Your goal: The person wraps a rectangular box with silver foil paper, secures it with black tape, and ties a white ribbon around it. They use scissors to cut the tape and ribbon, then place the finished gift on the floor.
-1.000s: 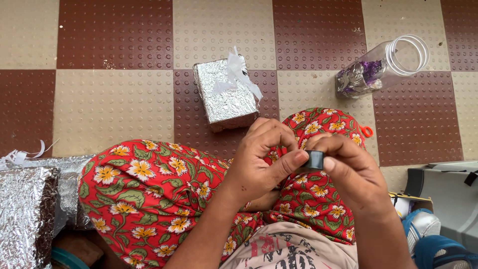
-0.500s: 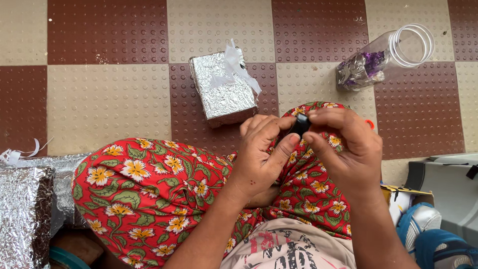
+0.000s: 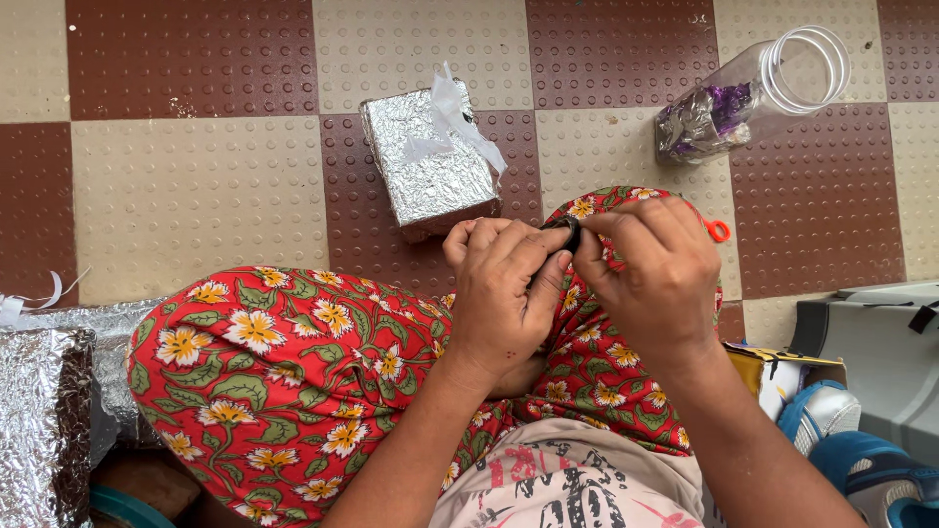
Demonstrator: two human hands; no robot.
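Observation:
Both my hands meet over my knees, which are covered in red floral cloth (image 3: 284, 372). My left hand (image 3: 504, 293) and my right hand (image 3: 650, 269) pinch a small black roll of tape (image 3: 568, 231) between their fingertips; most of the roll is hidden by the fingers. Just beyond the hands a foil-wrapped box (image 3: 430, 171) with a scrap of clear tape (image 3: 452, 110) on top rests on the tiled floor.
A clear plastic jar (image 3: 758, 93) lies on its side at the upper right with foil and purple scraps inside. More foil-wrapped boxes (image 3: 44, 420) sit at the lower left. An orange scissor handle (image 3: 718, 231) peeks past my right knee. A grey case (image 3: 871, 347) and blue shoes (image 3: 841, 440) are at the lower right.
Both hands have moved up and away from me with the black roll, closing tighter around it, so less of it shows now. The view has shifted slightly.

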